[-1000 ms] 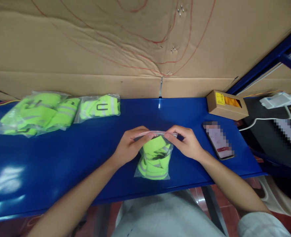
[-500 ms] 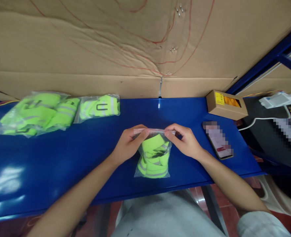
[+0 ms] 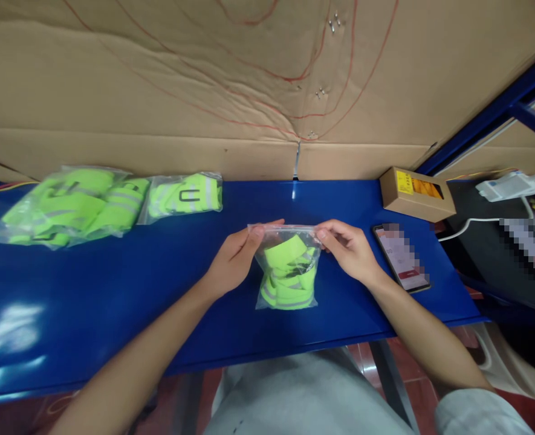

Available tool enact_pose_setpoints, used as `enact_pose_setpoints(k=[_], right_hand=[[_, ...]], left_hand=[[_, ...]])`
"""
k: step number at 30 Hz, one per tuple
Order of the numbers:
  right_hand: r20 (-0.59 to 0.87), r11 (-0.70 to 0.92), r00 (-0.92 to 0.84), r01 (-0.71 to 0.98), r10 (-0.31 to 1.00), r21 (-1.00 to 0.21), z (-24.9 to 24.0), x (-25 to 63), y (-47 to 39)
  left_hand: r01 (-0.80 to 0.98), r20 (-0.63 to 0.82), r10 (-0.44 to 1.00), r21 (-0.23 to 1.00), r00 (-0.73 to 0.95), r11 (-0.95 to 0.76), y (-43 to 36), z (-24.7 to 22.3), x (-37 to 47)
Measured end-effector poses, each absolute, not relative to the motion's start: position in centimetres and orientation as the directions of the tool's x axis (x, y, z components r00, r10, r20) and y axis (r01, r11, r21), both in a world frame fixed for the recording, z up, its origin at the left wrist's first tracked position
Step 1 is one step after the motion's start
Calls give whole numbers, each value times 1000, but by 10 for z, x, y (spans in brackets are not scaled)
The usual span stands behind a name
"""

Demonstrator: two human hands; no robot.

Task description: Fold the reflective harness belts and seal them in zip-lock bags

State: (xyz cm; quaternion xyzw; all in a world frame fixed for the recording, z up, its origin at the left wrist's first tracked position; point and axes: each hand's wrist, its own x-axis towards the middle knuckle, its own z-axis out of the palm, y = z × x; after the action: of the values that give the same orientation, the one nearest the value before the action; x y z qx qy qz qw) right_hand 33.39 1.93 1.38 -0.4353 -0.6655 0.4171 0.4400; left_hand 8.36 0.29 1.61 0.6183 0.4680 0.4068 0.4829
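Note:
A clear zip bag (image 3: pixel 262 257) with a folded neon-green reflective fabric item (image 3: pixel 289 275) inside is held up by its top edge, in front of my body. My left hand (image 3: pixel 237 260) pinches the left corner of the bag's mouth between thumb and fingers. At the opposite corner, my right hand (image 3: pixel 347 249) has its thumb and fingers closed on the same edge. The bag's top strip is stretched straight between both hands. Dark marks show on the fabric through the plastic.
Several bagged green reflective items (image 3: pixel 68 208) lie at the back left, beside another single bag (image 3: pixel 185 196). A phone (image 3: pixel 401 257) rests right of my hands on the blue table (image 3: pixel 158 260). Behind it sits a small cardboard box (image 3: pixel 416 193); a cardboard panel (image 3: pixel 158 78) stands along the back.
The bag has moved slightly up and to the right. My hands have slid farther apart along its top edge, my left hand out to the corner, and the strip now looks taut.

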Motion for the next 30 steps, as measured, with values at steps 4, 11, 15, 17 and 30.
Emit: enact_pose_setpoints(k=[4,11,15,17,30], right_hand=[[221,257,-203,175,954,-950,14,335,21],[150,147,-158,-31,976,-989,9,336,27],[121,101,-182,-115,976,-988,13,339,25],[193,161,-233,-148,953,-976,21,342,22],[218,580,-550,665,807,-470,6,331,16]], left_hand=[[149,57,969,984,239,-94,4,15,83],[-23,-64,905,996,420,81,9,-6,86],[195,17,887,973,462,-121,7,-6,87],[350,281,868,830,410,-434,3,-2,85],[716,276,792,339,545,-610,11,-13,75]])
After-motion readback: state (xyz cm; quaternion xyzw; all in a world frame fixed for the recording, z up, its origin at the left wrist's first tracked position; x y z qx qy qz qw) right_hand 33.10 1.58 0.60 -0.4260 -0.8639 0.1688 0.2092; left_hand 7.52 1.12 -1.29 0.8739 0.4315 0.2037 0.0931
